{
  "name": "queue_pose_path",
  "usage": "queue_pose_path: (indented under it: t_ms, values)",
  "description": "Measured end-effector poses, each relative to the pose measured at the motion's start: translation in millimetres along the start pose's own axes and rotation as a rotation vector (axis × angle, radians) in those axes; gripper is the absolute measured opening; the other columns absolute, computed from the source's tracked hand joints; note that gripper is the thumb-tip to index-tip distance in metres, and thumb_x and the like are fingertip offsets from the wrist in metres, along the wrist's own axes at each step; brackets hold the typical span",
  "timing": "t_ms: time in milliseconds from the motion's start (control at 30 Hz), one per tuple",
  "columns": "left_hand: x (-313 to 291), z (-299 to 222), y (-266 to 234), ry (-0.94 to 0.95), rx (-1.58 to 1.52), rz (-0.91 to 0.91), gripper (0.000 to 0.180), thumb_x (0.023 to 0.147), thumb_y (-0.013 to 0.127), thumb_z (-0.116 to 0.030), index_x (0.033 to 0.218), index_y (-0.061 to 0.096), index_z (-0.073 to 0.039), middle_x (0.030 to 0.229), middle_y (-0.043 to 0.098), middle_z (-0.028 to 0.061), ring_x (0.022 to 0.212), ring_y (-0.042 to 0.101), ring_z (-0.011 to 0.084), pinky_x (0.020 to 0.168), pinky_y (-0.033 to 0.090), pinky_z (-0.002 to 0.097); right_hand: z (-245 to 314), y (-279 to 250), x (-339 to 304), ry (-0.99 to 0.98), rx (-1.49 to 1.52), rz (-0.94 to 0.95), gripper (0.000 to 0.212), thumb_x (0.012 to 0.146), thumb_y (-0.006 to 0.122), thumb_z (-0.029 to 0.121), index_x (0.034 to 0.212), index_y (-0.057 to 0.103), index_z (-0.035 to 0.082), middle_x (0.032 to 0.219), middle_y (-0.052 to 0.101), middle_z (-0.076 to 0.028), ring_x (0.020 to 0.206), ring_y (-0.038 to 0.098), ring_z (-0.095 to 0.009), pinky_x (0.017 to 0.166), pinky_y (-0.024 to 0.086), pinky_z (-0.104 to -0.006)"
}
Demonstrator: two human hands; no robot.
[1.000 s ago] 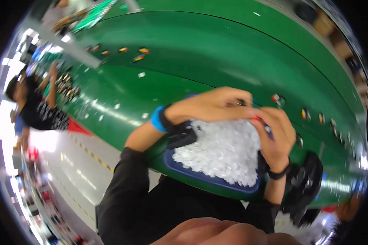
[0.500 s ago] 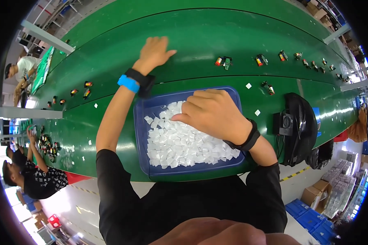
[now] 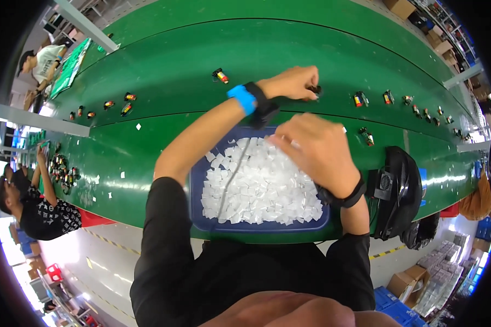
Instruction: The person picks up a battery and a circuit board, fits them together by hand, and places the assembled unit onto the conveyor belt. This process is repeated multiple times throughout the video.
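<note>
A left hand (image 3: 292, 83) is closed on a small dark component (image 3: 315, 89) over the green counter (image 3: 174, 61), best gripped gently; above white squares (image 3: 256, 188), blur conceals any hold by the half-curled right hand (image 3: 317, 148).

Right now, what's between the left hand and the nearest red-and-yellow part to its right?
In the head view: the small dark part at the left hand, then bare green tabletop.

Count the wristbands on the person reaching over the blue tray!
3. A blue band and a black band sit behind the left hand; another black band circles behind the right hand.
</note>
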State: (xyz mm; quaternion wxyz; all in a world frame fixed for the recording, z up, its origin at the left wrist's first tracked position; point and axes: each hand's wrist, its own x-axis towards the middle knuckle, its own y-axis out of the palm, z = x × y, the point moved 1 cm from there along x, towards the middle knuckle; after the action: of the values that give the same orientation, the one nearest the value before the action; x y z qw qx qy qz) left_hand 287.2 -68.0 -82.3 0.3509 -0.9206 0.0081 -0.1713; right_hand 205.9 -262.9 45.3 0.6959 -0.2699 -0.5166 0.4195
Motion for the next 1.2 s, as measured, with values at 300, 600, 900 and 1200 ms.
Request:
queue_pose_path:
  t_ms: [300,600,900,1200]
  values:
    - [-129,-132,-81,-0.378,-0.755,-0.183,0.028,0.092,0.071,-0.016,0.113,0.055,-0.006,0.096,0.060,0.0054,0.069,0.060,0.0091,0.053,0.050,0.0236,-19,-7,14,0.251,0.111,-0.128,0.014,0.086,0.073,0.009,0.093,0.065,0.000,0.083,0.064,-0.010,0.071,0.065,-0.021,0.060,0.051,-0.0321]
    - [-167,-164,-97,-0.271,-0.230,-0.225,0.016,0.092,0.070,-0.015,0.100,0.060,-0.007,0.108,0.057,0.0062,0.077,0.060,0.0126,0.060,0.051,0.0262,8,3,14,0.105,0.116,0.020,0.012,0.082,0.073,0.001,0.092,0.066,0.000,0.075,0.059,-0.010,0.064,0.060,-0.024,0.055,0.047,-0.0343]
    - [-169,-181,-79,0.085,0.344,-0.447,0.012,0.089,0.073,-0.020,0.093,0.066,-0.011,0.094,0.053,0.0057,0.065,0.052,0.0115,0.058,0.047,0.0309,13,2,13,0.059,-0.229,-0.066,0.025,0.074,0.075,-0.004,0.098,0.070,0.002,0.079,0.063,-0.007,0.069,0.063,-0.024,0.057,0.050,-0.0340]
    - [-157,-159,-84,-0.578,-0.892,-0.065,0.024,0.095,0.067,-0.018,0.113,0.058,-0.004,0.085,0.060,0.0037,0.064,0.058,0.0099,0.055,0.051,0.0244,8,-9,7,-0.041,-0.176,-0.196,0.036,0.077,0.075,-0.007,0.112,0.071,0.002,0.089,0.070,-0.010,0.076,0.068,-0.020,0.063,0.055,-0.0300]
